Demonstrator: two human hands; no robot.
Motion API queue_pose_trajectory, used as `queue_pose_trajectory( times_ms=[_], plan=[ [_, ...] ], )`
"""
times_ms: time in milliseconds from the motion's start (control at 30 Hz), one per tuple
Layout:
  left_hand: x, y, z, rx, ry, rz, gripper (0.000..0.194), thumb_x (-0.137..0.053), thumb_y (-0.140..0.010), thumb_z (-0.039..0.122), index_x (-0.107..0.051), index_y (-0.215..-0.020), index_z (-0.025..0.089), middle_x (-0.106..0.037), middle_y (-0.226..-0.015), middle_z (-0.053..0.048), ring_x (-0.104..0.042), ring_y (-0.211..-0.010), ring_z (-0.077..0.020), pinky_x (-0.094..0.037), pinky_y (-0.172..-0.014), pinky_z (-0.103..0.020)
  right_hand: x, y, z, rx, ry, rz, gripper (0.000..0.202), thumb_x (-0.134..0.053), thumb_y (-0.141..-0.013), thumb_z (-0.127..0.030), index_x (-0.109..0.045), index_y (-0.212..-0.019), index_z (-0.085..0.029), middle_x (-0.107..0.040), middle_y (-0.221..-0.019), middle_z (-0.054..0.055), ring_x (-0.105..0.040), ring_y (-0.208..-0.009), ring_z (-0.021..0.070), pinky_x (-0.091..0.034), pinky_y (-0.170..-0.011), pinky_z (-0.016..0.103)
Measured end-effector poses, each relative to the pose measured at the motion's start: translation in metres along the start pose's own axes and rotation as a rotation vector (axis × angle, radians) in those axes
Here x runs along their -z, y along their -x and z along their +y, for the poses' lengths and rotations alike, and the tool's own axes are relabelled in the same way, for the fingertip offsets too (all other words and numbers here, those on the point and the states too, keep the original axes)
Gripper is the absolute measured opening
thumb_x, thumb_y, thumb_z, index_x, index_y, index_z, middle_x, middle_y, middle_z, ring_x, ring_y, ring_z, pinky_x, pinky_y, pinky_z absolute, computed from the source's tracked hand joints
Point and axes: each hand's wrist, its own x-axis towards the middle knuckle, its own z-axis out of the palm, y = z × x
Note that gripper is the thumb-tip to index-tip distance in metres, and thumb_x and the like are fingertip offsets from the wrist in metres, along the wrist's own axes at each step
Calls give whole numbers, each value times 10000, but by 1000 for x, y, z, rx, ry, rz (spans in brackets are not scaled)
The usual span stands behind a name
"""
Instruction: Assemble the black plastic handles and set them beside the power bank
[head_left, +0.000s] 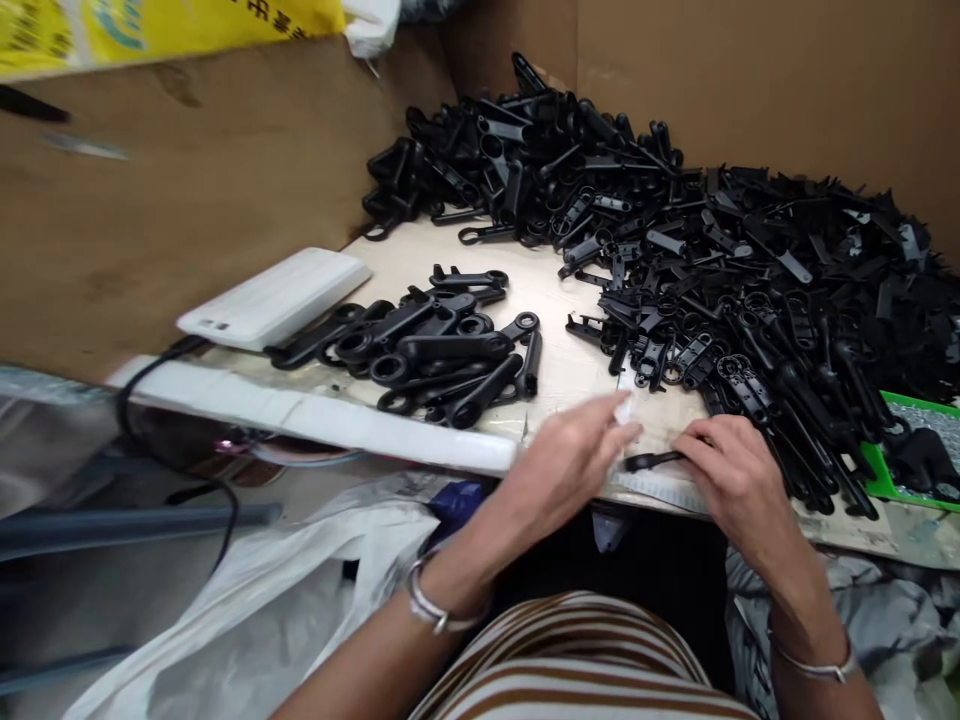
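Note:
My right hand point(731, 465) pinches one end of a slim black plastic part point(651, 460) near the table's front edge. The part's other end points left, toward my left hand point(574, 450). My left hand has its fingers closed around a small white piece point(624, 408), too small to identify. A pile of black ring-ended handles point(450, 345) lies left of my hands. Beyond my right hand are more loose black parts point(750, 380).
A white box-shaped device point(277, 295) with a black cable point(127, 420) sits at the left. Large heaps of black parts point(525, 160) cover the back and right. A green tray point(919, 410) stands at the right edge. Cardboard walls point(750, 80) enclose the back.

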Motion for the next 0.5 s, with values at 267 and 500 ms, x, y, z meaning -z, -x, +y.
queue_pose_trajectory(
  times_ms=[267, 500],
  plan=[
    [-32, 10, -10, 451, 1054, -172, 375, -632, -830, 478, -660, -887, 108, -668, -779, -65, -619, -654, -138, -505, -639, -254, -18, -59, 10, -292, -188, 38, 220, -509, -936, -298, -709, -956, -208, -722, -961, 74, -676, -851, 221, -503, -792, 340],
    [-28, 17, -14, 568, 1388, -43, 350, -773, -745, 332, -686, -993, 102, -715, -917, -119, -669, -791, -182, -518, -795, -332, -34, -85, 2, -427, 260, -134, 295, -484, -930, -349, -720, -831, -203, -713, -718, 120, -667, -653, 233, -426, -580, 305]
  ],
)
